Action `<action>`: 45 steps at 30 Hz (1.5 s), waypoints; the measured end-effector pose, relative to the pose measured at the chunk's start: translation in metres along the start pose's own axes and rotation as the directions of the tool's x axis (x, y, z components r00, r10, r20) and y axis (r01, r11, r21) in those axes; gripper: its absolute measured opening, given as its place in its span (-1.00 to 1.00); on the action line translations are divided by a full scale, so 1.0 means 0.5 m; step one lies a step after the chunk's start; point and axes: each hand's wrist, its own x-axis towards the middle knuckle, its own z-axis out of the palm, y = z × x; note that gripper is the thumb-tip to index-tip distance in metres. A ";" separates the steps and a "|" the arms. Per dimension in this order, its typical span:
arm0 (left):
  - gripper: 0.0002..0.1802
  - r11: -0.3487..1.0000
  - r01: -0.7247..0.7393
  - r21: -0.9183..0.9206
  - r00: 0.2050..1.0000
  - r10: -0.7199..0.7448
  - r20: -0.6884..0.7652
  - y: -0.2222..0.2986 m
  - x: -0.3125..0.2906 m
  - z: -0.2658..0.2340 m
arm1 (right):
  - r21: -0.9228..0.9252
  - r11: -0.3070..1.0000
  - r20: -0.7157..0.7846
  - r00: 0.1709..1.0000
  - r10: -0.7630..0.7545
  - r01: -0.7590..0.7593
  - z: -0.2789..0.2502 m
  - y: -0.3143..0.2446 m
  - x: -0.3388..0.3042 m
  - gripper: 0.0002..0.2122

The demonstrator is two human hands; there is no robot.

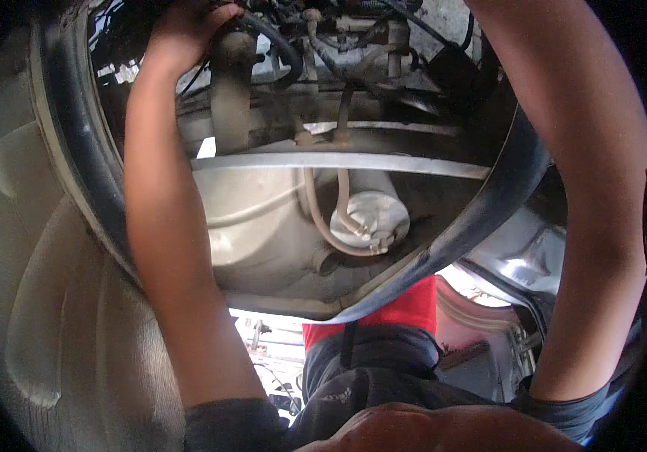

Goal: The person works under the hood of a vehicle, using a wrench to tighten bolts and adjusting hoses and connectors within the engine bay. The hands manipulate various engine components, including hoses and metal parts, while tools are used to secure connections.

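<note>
Black hose (274, 41): at 12 o'clock, curving among dusty fittings of a vehicle underside.
Left hand (188, 30): fingers curled around the black hose and the corroded bracket (231, 90) below it, clamped.
Right hand: out of view past the upper edge at 1 o'clock; state cannot be told.
Technique: judged best to keep the wrist straight and pull along the hose axis, not sideways.
Count: two beige tubes (323, 218) run to one round white canister (372, 218) at centre; one grey crossbar (338, 160); one red-clad person (406, 309) at 6 o'clock.

Hoses (323, 218) and a crossbar (338, 160) crowd the opening; gaps between stay narrow.
</note>
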 end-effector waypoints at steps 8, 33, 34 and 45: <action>-0.66 0.998 0.065 -0.005 0.997 -0.065 -0.040 0.033 -0.019 0.004 | -0.002 1.000 0.027 0.999 0.019 -0.019 0.002 -0.002 -0.013 -0.73; -0.60 0.989 0.065 0.131 0.997 -0.057 -0.060 0.020 -0.012 0.011 | -0.005 0.999 0.060 0.998 0.036 -0.036 -0.010 -0.011 -0.014 -0.72; -0.60 0.989 0.079 0.127 0.996 -0.074 -0.049 0.023 -0.013 0.009 | -0.006 0.999 0.064 0.997 0.037 -0.037 -0.010 -0.011 -0.014 -0.72; -0.63 1.000 0.011 0.026 0.997 -0.009 -0.073 0.023 -0.014 0.018 | -0.034 0.999 0.084 0.996 0.044 -0.041 -0.020 -0.017 -0.017 -0.71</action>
